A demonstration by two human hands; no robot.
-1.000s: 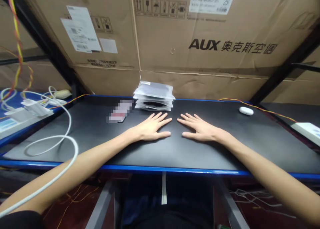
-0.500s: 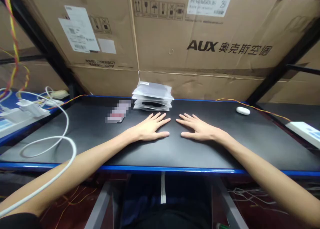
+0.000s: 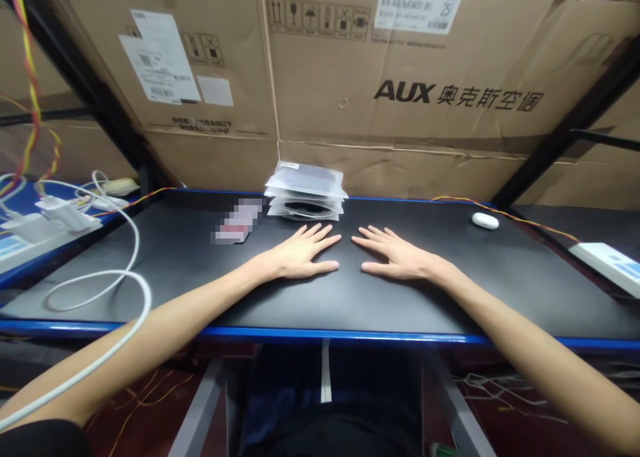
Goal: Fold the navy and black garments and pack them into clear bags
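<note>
Presently, the stack of translucent pouches (image 3: 306, 184) stands at the back of the desk (image 3: 350, 304), close to its far edge, and something dark shows inside the lower ones. Just before it lies the left hand (image 3: 305, 254), palm down, its fingertips near the stack but apart from it. The right hand (image 3: 395, 254) lies beside, also palm down, with a gap between the thumbs. In both hands the grip is spread wide and has hold of nothing. I judge the step in hand as a resting one; any move to the stack would call for lifting the palms and closing the fingers around its sides. Farther out are a blurred flat object (image 3: 239, 222) on the left and a small white case (image 3: 485, 221) on the right.
</note>
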